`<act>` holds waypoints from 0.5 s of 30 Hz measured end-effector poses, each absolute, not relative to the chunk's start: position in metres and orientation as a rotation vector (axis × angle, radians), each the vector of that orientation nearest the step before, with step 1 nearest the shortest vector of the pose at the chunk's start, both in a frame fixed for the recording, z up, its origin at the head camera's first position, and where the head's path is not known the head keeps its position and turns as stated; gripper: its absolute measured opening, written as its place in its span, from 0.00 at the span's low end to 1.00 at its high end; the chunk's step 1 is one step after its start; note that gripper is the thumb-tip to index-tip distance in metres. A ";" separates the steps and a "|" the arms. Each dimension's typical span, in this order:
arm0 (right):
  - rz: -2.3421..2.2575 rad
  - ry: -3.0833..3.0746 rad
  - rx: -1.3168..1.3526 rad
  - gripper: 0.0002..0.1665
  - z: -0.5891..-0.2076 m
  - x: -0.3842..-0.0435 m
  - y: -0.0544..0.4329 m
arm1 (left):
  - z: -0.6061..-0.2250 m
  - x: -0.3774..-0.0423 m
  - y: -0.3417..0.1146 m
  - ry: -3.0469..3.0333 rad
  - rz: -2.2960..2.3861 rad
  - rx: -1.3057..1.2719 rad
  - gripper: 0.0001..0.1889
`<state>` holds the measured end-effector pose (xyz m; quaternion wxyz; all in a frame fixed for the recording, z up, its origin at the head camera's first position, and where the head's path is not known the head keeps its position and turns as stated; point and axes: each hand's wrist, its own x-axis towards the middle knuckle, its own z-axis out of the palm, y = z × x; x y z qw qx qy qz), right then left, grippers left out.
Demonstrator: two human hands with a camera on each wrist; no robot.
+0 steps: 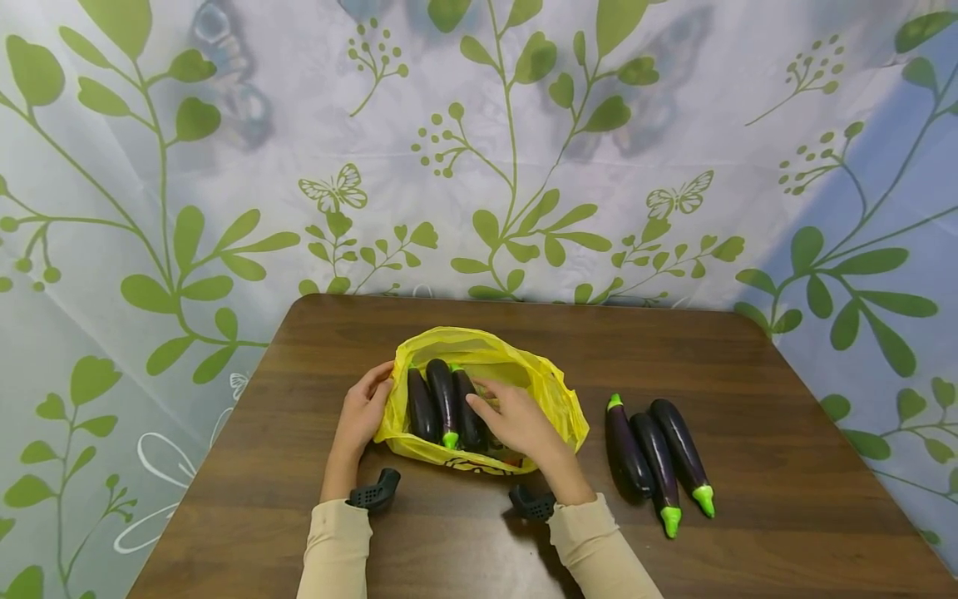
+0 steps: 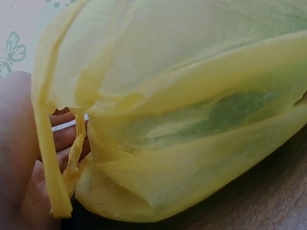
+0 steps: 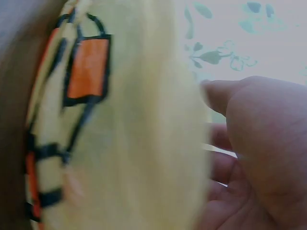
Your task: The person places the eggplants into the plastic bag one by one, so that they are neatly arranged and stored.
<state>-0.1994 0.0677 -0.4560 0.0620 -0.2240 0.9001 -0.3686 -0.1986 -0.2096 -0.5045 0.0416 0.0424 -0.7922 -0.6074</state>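
A yellow plastic bag (image 1: 554,399) stands with its mouth spread wide on the table. Inside it lie three dark eggplants (image 1: 441,391), one showing its green stem end toward me. My left hand (image 1: 363,408) holds the bag's left rim; in the left wrist view, the bag's handle (image 2: 50,163) partly covers its fingers. Over the bag's mouth, my right hand (image 1: 516,416) reaches in beside the rightmost eggplant inside, its thumb spread from the fingers and holding nothing visible. The right wrist view shows the printed bag side (image 3: 139,124) hiding those fingertips.
Three more eggplants (image 1: 659,457) lie side by side on the brown wooden table (image 1: 748,366), right of the bag. A leaf-patterned curtain (image 1: 419,200) hangs behind the table. Dark straps (image 1: 377,492) sit at both wrists.
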 end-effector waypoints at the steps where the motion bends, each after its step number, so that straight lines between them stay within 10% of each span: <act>1: -1.119 2.721 -0.682 0.32 -0.453 -0.199 0.069 | -0.504 -0.199 -0.210 -2.426 -1.857 0.131 0.22; 15: -1.092 2.742 -0.688 0.30 -0.423 -0.192 0.088 | -0.506 -0.199 -0.210 -2.423 -1.851 0.132 0.22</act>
